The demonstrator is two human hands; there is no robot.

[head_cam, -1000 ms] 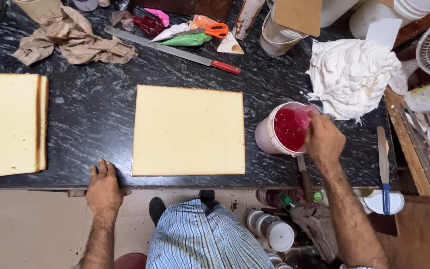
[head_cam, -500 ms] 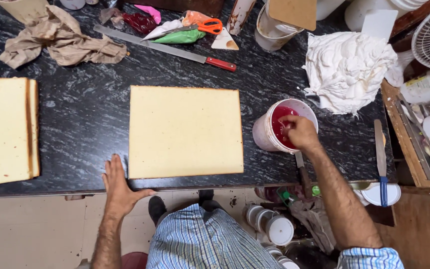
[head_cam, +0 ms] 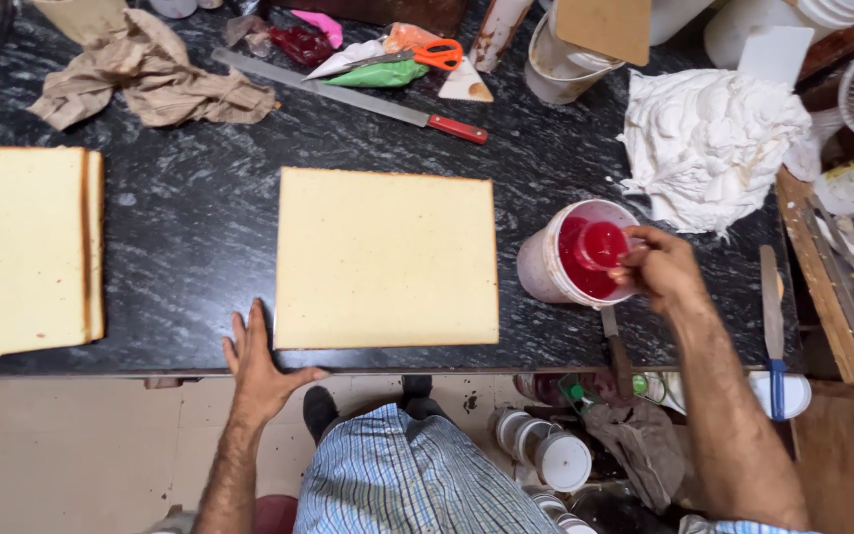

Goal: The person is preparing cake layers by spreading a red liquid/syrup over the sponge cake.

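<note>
Since the earlier frames, left hand [head_cam: 261, 366] is sitting flat at the worktop [head_cam: 200, 218] edge by the near-left corner of the square sponge sheet [head_cam: 385, 259], fingers spread, grip released, while right hand [head_cam: 656, 269] is lifting out of the white tub [head_cam: 570, 259] of red filling. Head view: right-hand grip is clenching around a small red-coated scoop [head_cam: 603, 243] over the tub, just right of the sheet; a second sponge slab [head_cam: 22, 249] is lying far left, a long red-handled knife [head_cam: 353, 97] and a white cloth [head_cam: 709, 143] farther back.
</note>
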